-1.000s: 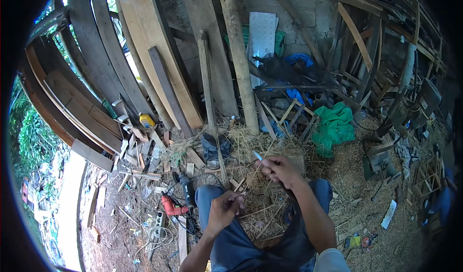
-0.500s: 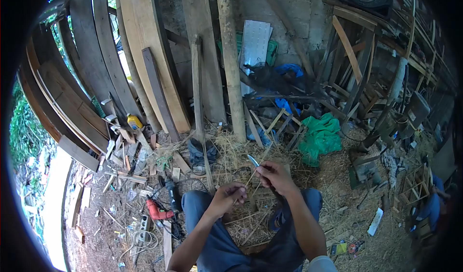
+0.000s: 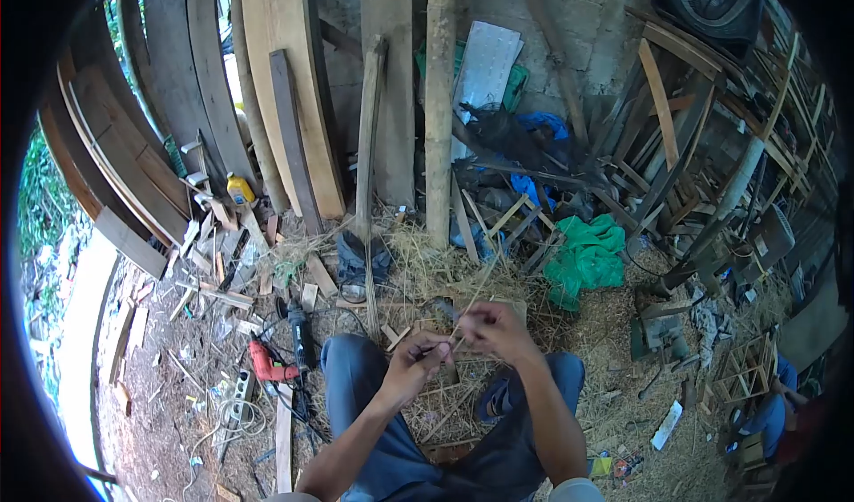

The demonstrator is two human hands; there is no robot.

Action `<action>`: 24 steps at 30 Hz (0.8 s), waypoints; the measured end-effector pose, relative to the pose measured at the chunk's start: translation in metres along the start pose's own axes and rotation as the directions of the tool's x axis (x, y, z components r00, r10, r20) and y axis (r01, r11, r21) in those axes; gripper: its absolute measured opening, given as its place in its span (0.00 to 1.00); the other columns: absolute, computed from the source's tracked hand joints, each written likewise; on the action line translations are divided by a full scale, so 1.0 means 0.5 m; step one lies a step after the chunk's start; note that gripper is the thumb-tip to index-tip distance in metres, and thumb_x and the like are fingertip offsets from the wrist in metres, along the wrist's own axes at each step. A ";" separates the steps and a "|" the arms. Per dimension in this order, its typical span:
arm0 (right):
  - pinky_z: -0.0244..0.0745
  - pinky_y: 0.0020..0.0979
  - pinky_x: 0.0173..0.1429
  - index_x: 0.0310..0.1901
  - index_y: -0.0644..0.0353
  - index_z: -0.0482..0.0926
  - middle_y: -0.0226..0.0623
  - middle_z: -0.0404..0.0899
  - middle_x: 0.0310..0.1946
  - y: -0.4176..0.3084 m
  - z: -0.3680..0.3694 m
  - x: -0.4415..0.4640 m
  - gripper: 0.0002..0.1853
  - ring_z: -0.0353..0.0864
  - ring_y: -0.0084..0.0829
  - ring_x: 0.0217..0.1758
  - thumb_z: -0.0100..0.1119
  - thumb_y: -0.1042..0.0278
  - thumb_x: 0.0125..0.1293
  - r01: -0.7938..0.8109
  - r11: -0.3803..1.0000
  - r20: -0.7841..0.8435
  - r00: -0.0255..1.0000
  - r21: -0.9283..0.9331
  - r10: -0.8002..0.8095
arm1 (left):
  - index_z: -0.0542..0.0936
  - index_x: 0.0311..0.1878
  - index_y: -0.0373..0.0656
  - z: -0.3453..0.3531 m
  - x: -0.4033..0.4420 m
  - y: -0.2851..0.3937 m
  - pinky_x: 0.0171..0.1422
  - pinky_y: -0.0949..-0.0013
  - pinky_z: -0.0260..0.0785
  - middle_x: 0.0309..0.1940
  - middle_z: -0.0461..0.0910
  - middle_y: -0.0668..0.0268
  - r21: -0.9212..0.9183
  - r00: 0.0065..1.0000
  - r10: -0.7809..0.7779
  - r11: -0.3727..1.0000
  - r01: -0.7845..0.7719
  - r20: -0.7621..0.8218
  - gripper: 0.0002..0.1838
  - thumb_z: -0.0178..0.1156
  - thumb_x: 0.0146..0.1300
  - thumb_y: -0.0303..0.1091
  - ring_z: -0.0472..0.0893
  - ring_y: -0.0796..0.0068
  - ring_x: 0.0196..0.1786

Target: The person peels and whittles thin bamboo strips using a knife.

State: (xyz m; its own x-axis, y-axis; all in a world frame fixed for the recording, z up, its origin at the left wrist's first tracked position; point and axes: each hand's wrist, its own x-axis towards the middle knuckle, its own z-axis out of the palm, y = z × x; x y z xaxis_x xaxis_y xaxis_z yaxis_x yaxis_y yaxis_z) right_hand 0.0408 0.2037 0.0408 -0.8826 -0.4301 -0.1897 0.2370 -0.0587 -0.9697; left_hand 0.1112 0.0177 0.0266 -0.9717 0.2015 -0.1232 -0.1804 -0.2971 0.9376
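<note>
My left hand (image 3: 416,365) is closed, thumb and fingers pinched on a thin wooden strip (image 3: 483,281) that slants up to the right. Close beside it, my right hand (image 3: 495,331) is closed round a knife, whose blurred blade (image 3: 445,308) points up and left, near the strip. The knife's handle is mostly hidden in my fingers. Both hands are above my spread knees, over ground strewn with straw and shavings.
A red drill (image 3: 269,362) and a dark power tool (image 3: 300,335) lie left of my knee, near a power strip (image 3: 238,393). Planks (image 3: 286,101) lean behind. A green plastic bag (image 3: 584,260) is right. Another person's leg (image 3: 767,422) shows at the far right.
My hands have come closer together, and the knife blade now lies against or near the strip, lower and further left. The camera view has shifted, showing more of the person at the right.
</note>
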 end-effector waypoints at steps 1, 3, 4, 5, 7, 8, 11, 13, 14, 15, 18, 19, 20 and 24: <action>0.56 0.17 0.21 0.42 0.63 0.77 0.27 0.75 0.21 -0.001 -0.010 0.004 0.07 0.67 0.13 0.20 0.59 0.72 0.64 0.009 0.999 -0.075 0.997 -0.031 -0.011 | 0.77 0.45 0.40 0.002 -0.009 0.004 0.27 0.81 0.54 0.29 0.77 0.69 -0.007 1.000 -0.004 1.000 0.004 -0.006 0.06 0.56 0.67 0.28 0.65 0.88 0.25; 0.56 0.17 0.21 0.42 0.64 0.77 0.28 0.75 0.21 -0.006 -0.003 -0.002 0.07 0.67 0.13 0.20 0.59 0.73 0.64 0.013 0.997 -0.061 0.998 -0.077 -0.017 | 0.77 0.46 0.40 0.001 -0.018 0.013 0.26 0.81 0.53 0.29 0.77 0.69 -0.033 0.998 -0.047 0.998 0.049 0.044 0.07 0.55 0.67 0.27 0.64 0.88 0.24; 0.57 0.17 0.21 0.41 0.64 0.78 0.28 0.75 0.21 -0.015 0.004 -0.007 0.06 0.67 0.13 0.20 0.59 0.73 0.64 0.024 0.992 -0.045 0.999 -0.124 -0.030 | 0.77 0.46 0.40 -0.003 -0.018 0.013 0.26 0.81 0.53 0.29 0.77 0.69 -0.042 0.998 -0.044 0.998 0.045 0.041 0.07 0.55 0.67 0.27 0.64 0.88 0.24; 0.57 0.18 0.22 0.41 0.65 0.77 0.28 0.75 0.21 -0.015 0.031 -0.020 0.06 0.67 0.13 0.20 0.59 0.74 0.64 -0.003 1.000 0.001 1.000 -0.014 0.003 | 0.77 0.46 0.40 -0.006 -0.017 0.013 0.26 0.81 0.52 0.29 0.76 0.69 -0.115 0.997 -0.057 0.991 0.062 0.049 0.07 0.55 0.67 0.27 0.64 0.88 0.24; 0.57 0.18 0.22 0.41 0.65 0.77 0.27 0.74 0.21 -0.017 0.042 -0.023 0.06 0.66 0.13 0.20 0.58 0.74 0.64 -0.002 1.000 0.070 0.998 -0.020 0.003 | 0.77 0.46 0.40 -0.014 -0.020 0.018 0.25 0.81 0.51 0.29 0.76 0.69 -0.198 0.997 -0.065 0.977 0.073 0.051 0.07 0.54 0.67 0.27 0.63 0.88 0.23; 0.57 0.18 0.23 0.41 0.65 0.77 0.27 0.73 0.21 -0.017 0.046 -0.024 0.06 0.66 0.14 0.20 0.58 0.74 0.64 0.002 1.000 0.132 0.991 -0.010 -0.001 | 0.77 0.46 0.39 -0.019 -0.026 0.027 0.24 0.81 0.50 0.29 0.76 0.68 -0.197 0.995 -0.071 0.977 0.085 0.076 0.07 0.54 0.68 0.27 0.62 0.88 0.22; 0.57 0.18 0.23 0.41 0.66 0.77 0.27 0.72 0.20 -0.014 0.008 -0.014 0.06 0.65 0.13 0.20 0.58 0.74 0.65 0.014 0.998 0.116 0.993 0.056 -0.021 | 0.76 0.46 0.38 -0.029 -0.043 0.025 0.23 0.82 0.48 0.29 0.75 0.68 -0.215 0.990 -0.085 0.971 0.107 0.109 0.07 0.53 0.68 0.28 0.60 0.89 0.21; 0.56 0.19 0.23 0.41 0.65 0.77 0.27 0.72 0.20 0.000 0.023 -0.015 0.05 0.65 0.13 0.20 0.58 0.74 0.65 0.023 1.000 0.155 0.988 0.010 -0.024 | 0.76 0.46 0.37 -0.033 -0.046 0.021 0.22 0.82 0.48 0.29 0.73 0.67 -0.239 0.989 -0.081 0.965 0.109 0.123 0.07 0.53 0.69 0.28 0.58 0.89 0.20; 0.56 0.19 0.23 0.40 0.65 0.77 0.27 0.71 0.20 0.004 0.033 -0.015 0.05 0.65 0.13 0.21 0.58 0.74 0.65 0.032 0.999 0.194 0.981 -0.034 -0.025 | 0.76 0.46 0.37 -0.037 -0.045 0.020 0.22 0.82 0.47 0.29 0.73 0.67 -0.244 0.990 -0.087 0.963 0.113 0.114 0.07 0.53 0.69 0.28 0.58 0.89 0.19; 0.56 0.18 0.22 0.39 0.65 0.77 0.27 0.72 0.21 -0.005 0.050 -0.023 0.04 0.66 0.13 0.21 0.58 0.75 0.64 -0.007 0.998 0.212 0.977 -0.066 0.021 | 0.76 0.46 0.36 -0.039 -0.045 0.020 0.21 0.82 0.47 0.29 0.73 0.67 -0.248 0.990 -0.097 0.961 0.119 0.103 0.07 0.53 0.69 0.28 0.58 0.89 0.19; 0.57 0.17 0.22 0.40 0.64 0.79 0.26 0.73 0.21 0.007 0.023 -0.007 0.06 0.66 0.13 0.20 0.59 0.72 0.65 -0.009 0.990 0.001 1.000 -0.139 0.009 | 0.76 0.46 0.36 -0.047 -0.054 0.029 0.21 0.82 0.47 0.28 0.74 0.67 -0.178 0.991 -0.073 0.980 0.093 0.115 0.07 0.54 0.68 0.28 0.58 0.89 0.19; 0.59 0.16 0.23 0.40 0.63 0.80 0.26 0.74 0.21 0.002 0.000 -0.002 0.06 0.67 0.13 0.21 0.60 0.71 0.64 0.016 0.992 -0.045 0.999 -0.126 -0.022 | 0.76 0.46 0.36 -0.047 -0.061 0.026 0.21 0.82 0.47 0.28 0.74 0.67 -0.181 0.991 -0.075 0.979 0.095 0.113 0.07 0.54 0.68 0.28 0.58 0.89 0.19; 0.59 0.16 0.23 0.40 0.63 0.80 0.26 0.74 0.21 0.002 0.003 -0.006 0.06 0.67 0.13 0.21 0.60 0.71 0.64 0.017 0.991 -0.045 0.999 -0.130 -0.023 | 0.76 0.46 0.36 -0.047 -0.064 0.024 0.21 0.82 0.48 0.28 0.74 0.67 -0.180 0.991 -0.081 0.979 0.099 0.106 0.07 0.54 0.68 0.28 0.58 0.89 0.18; 0.60 0.18 0.22 0.38 0.63 0.80 0.26 0.73 0.20 0.007 0.029 -0.014 0.05 0.68 0.13 0.20 0.59 0.72 0.64 0.004 0.973 0.012 1.000 -0.233 -0.001 | 0.76 0.46 0.36 -0.049 -0.062 0.019 0.21 0.82 0.48 0.28 0.74 0.67 -0.152 0.992 -0.096 0.983 0.107 0.082 0.07 0.54 0.68 0.28 0.59 0.90 0.18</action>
State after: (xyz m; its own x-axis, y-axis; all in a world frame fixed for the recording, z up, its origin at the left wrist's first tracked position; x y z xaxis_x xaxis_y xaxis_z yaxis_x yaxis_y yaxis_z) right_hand 0.0539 0.1935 0.0408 -0.8780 -0.4409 -0.1865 0.1324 0.1508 -0.9797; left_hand 0.1358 -0.0143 0.0314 -0.9341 0.3052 -0.1850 -0.3047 -0.4123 0.8586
